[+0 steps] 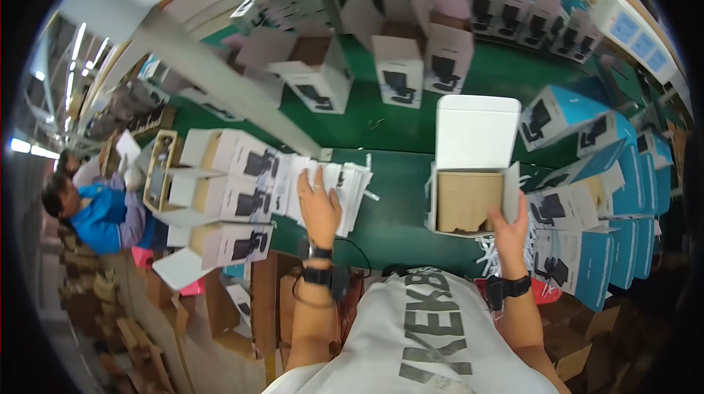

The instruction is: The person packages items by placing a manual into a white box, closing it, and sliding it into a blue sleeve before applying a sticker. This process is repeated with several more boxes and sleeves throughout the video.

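An upright white box (477,133) stands with its lid raised at the right middle of the green table. Inside it sits a brown cardboard insert (469,199) with a cut-out at its lower right. My right hand (511,236) grips the box's near right wall, thumb over the edge by the insert and fingers along the outside. Flat on a pile of white printed leaflets (352,192) lies my left hand (319,205), its fingers stretched out. What is beneath its palm is hidden.
Open boxes (246,203) stand in a row at the left. Blue-and-white boxes (572,115) crowd the right, near shredded white paper (493,254). More boxes (400,75) line the back behind a slanting post (227,86). A person in blue (103,210) works at far left.
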{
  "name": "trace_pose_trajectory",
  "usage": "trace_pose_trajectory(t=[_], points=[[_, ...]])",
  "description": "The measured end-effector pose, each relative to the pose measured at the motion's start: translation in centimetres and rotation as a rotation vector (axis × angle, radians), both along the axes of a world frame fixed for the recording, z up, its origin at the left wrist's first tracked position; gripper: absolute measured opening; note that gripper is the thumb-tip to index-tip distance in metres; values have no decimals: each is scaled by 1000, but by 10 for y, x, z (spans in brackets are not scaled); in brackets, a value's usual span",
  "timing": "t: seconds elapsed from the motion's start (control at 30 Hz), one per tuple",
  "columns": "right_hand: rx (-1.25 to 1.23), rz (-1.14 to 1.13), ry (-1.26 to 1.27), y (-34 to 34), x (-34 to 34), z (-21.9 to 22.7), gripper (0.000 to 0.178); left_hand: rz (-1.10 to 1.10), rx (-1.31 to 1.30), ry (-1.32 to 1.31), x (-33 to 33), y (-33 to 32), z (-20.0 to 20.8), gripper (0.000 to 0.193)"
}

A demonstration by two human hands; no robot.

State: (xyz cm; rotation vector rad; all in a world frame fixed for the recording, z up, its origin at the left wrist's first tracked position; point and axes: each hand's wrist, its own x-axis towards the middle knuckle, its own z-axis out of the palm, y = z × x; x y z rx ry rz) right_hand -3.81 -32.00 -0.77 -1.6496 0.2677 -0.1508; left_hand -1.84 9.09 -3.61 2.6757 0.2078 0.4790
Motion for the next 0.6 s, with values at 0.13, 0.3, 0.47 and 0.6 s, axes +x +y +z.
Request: trace_pose_trajectory(t=[0.13, 0.3, 0.47, 0.6], points=[[31, 34, 11, 35, 12, 8, 59, 378, 160, 62, -9, 117, -79, 71], [51, 5, 3, 34, -17, 7, 57, 449, 148, 434, 5, 148, -76, 58], [115, 77, -44, 14, -49, 9, 56, 385, 113, 447, 2, 173, -58, 37], [140, 159, 249, -29, -82, -12, 51, 371, 85, 391, -11, 172, -33, 36]])
